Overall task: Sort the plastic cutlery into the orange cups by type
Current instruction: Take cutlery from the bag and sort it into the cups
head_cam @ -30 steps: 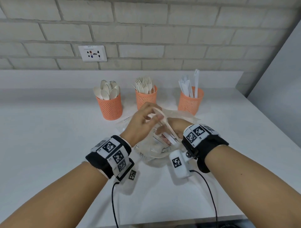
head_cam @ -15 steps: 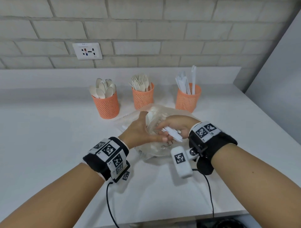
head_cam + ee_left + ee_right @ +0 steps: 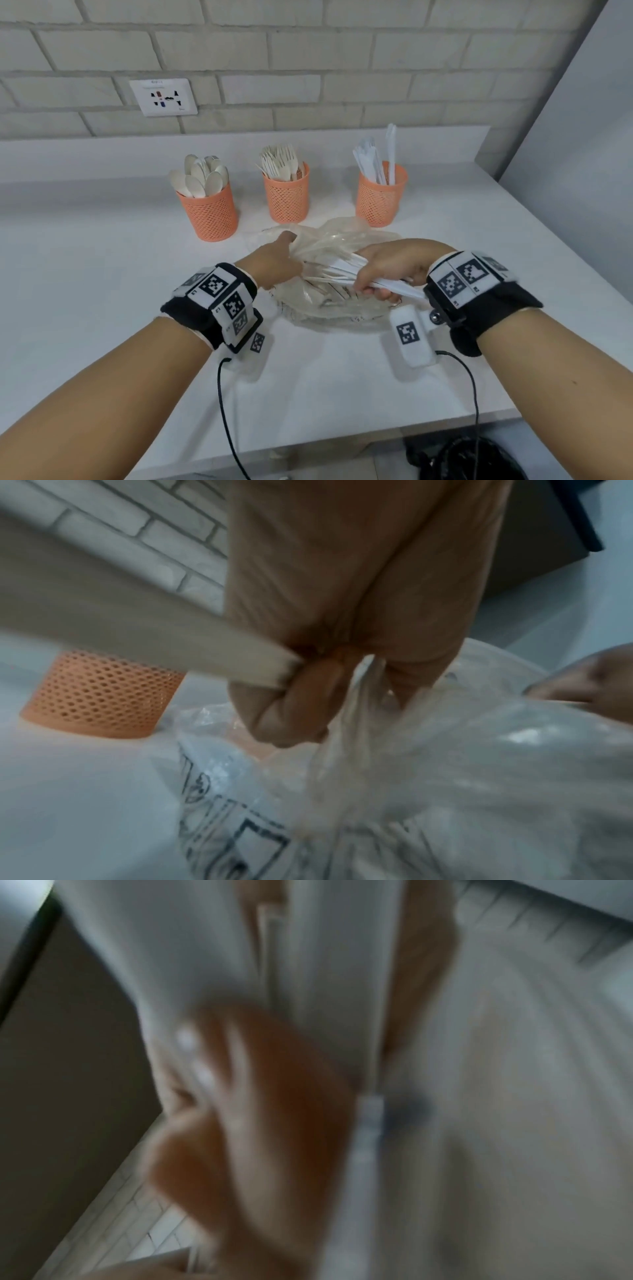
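Three orange mesh cups stand in a row at the back: the left cup [image 3: 211,214] holds spoons, the middle cup [image 3: 288,198] forks, the right cup [image 3: 381,198] knives. In front of them lies a clear plastic bag [image 3: 329,298] with white cutlery inside. My left hand [image 3: 274,262] pinches the bag's upper edge [image 3: 356,696] and also holds a pale flat piece [image 3: 171,642]. My right hand [image 3: 387,270] grips a bundle of white knives [image 3: 346,272] at the bag's mouth. The right wrist view is blurred, showing fingers [image 3: 260,1110] round white handles.
The white table [image 3: 102,291] ends in a front edge near me and a right edge by the grey wall. A brick wall with a socket plate [image 3: 163,97] stands behind. Cables hang from both wrist cameras. A dark object [image 3: 469,459] lies on the floor.
My right hand has drawn the bundle of knives back out of the bag toward me. My left hand dropped from raised to the bag's edge and now pinches it.
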Demonstrator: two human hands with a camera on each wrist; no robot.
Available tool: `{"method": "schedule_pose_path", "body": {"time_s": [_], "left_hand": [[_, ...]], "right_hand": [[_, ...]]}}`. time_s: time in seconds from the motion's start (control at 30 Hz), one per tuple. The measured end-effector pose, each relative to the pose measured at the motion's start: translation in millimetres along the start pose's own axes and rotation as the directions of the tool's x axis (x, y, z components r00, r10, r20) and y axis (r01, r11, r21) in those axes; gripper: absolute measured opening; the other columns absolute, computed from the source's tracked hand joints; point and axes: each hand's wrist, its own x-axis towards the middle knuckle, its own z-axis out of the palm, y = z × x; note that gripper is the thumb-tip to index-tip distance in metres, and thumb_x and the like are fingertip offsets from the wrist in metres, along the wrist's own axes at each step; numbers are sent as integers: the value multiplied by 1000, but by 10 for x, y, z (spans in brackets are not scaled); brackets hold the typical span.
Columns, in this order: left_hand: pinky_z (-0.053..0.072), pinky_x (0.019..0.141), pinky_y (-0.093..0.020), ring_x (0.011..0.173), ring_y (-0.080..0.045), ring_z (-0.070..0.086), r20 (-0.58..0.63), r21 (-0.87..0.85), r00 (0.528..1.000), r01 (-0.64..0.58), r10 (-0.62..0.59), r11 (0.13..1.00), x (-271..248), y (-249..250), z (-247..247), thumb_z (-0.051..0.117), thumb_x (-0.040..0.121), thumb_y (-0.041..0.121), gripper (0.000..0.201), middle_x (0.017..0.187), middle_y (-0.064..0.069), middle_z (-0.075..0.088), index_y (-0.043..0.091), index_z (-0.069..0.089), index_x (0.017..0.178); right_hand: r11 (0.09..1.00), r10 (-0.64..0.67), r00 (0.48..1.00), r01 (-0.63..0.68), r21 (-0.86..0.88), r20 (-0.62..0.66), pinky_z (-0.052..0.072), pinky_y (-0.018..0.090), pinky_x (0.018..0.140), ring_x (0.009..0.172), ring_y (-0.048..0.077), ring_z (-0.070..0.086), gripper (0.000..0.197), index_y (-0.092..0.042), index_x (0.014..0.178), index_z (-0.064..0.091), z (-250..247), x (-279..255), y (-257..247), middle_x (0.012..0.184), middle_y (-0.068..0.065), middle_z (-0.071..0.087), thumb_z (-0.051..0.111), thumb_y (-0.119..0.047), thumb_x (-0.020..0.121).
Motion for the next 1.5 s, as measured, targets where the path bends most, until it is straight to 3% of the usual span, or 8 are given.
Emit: {"method": "schedule_pose_path", "body": {"time_s": [0.23,0.4,0.63,0.8,0.97,1.1,1.23,1.5], "left_hand": [[35,45,-24,55,-20,47,-122,-11,991,48,-49,999,73,36,-23,31,91,2,65,107,-19,58,30,14,148],[46,92,-44,119,-41,51,-108,138,992,77,-62,987,85,4,-61,34,95,3,57,135,-23,48,16,18,148],[42,101,-41,127,-35,48,61,309,992,83,-107,948,-22,56,167,32,98,13,55,141,-16,44,20,14,150],[42,49,-23,55,-14,49,155,239,979,91,-131,967,-139,-80,115,53,85,55,76,95,-6,61,27,19,147],[39,62,-27,59,-16,42,-83,-221,995,35,-55,975,-226,-117,-282,62,83,48,55,74,-5,50,7,46,115],[40,47,-18,54,-12,42,-352,-745,935,-312,50,589,-306,239,-541,40,100,16,22,70,-4,48,6,52,83],[49,70,-23,78,-14,58,-416,-838,906,-414,74,356,-332,565,-485,35,102,23,31,86,-7,61,7,58,88],[49,66,-28,68,-21,62,-456,-761,875,-479,164,437,-129,632,-260,34,101,36,51,90,-20,64,-8,55,117]], "right_hand": [[992,-126,991,125,33,34,33,16,37,39,10,41,15,-9,99,44,46,-243,94,57,3,48,48,1,90],[902,-384,922,362,236,56,32,18,37,40,7,40,17,-12,97,50,-3,-380,222,53,-5,50,49,4,90],[821,-335,889,438,365,-313,35,19,39,44,8,42,23,-13,113,45,53,125,185,66,3,48,48,-3,92],[788,-265,928,366,495,-263,31,17,35,38,7,39,22,-9,112,41,-43,221,246,65,5,45,43,0,92],[574,-474,844,511,640,-250,33,16,38,42,7,40,9,-11,99,45,-75,-20,43,63,2,48,40,-5,95],[531,-521,771,630,567,-367,48,25,54,57,14,51,10,-11,103,51,-33,-138,-256,64,2,51,46,-9,95],[491,-536,699,714,500,-473,54,44,78,76,21,60,24,-5,118,53,47,-74,-451,77,10,57,48,-9,95],[438,-556,680,729,526,-479,39,17,42,49,9,48,22,-6,115,50,103,88,-465,77,7,51,51,-6,93]]}}
